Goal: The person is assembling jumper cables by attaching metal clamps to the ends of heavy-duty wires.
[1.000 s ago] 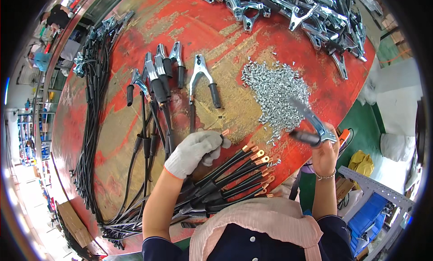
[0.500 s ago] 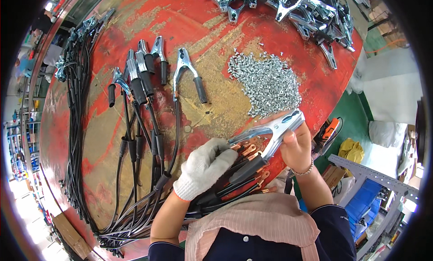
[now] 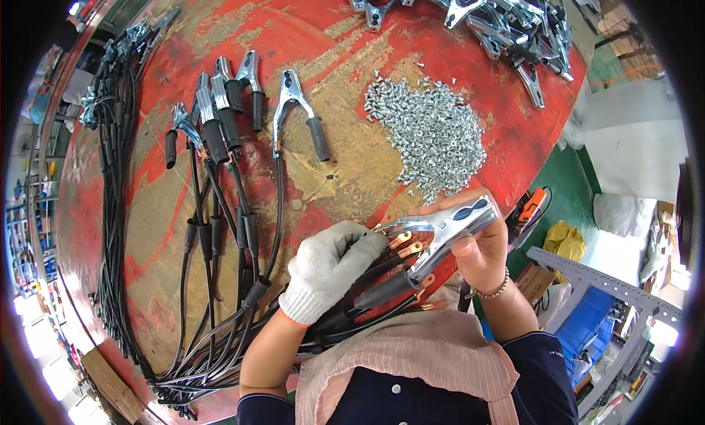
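My right hand, bare with a bead bracelet, is closed around the jaw end of a silver metal clamp. One clamp handle has a black sleeve; the other is bare metal and reaches toward my left hand. In a white knitted glove, my left hand pinches at that bare handle's end, where a bit of copper lug peeks out by the fingertips. The glove hides most of what it holds. Below the clamp lie several black cables with copper lugs.
A heap of small silver screws lies beyond my hands on the worn red table. Clamps on cables lie to the left, beside a long cable bundle. More loose clamps are piled far right. A metal rack stands right.
The clamp has come slightly nearer to me, its jaws lower in view. Its bare handle has turned to lie flatter against my left fingertips. Both hands keep their holds.
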A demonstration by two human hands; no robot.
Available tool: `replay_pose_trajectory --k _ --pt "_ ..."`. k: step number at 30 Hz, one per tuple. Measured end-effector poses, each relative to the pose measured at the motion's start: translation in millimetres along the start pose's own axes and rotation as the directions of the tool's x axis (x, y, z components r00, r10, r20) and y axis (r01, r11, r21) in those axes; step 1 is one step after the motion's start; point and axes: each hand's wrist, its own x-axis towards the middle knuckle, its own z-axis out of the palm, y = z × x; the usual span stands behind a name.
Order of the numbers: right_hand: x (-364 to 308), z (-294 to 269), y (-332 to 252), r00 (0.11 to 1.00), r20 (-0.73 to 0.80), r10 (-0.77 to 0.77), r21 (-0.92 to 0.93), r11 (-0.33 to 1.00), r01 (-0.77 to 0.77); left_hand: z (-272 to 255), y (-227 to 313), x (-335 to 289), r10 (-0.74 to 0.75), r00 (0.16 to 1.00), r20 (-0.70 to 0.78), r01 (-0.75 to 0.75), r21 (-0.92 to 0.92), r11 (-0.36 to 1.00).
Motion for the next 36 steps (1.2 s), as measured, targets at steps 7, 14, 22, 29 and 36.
replay_pose_trajectory --k 7,14,22,29,36 --pt "0 -7 0 0.999 0.021 0.035 -0.003 0.999 -0.035 4 1 2 0.179 0.984 0.003 -0.178 -0.042 0.983" --pt "22 -24 -11 0.993 -0.073 0.093 -0.681 0.722 -0.118 -3 2 19 0.033 0.999 0.034 -0.028 -0.142 0.989" --pt "20 -37 20 0.855 0.518 0.037 -0.855 -0.006 0.518 -8 -14 28 0.076 0.996 0.045 -0.058 -0.312 0.948" --pt "31 -23 6 0.955 0.297 0.011 -0.940 0.181 0.290 -7 11 8 0.133 0.991 0.027 -0.129 -0.116 0.985" --pt "27 2 36 0.970 0.006 0.243 -0.089 0.966 -0.241 -3 12 -1 0.238 0.970 0.055 -0.239 0.012 0.971"
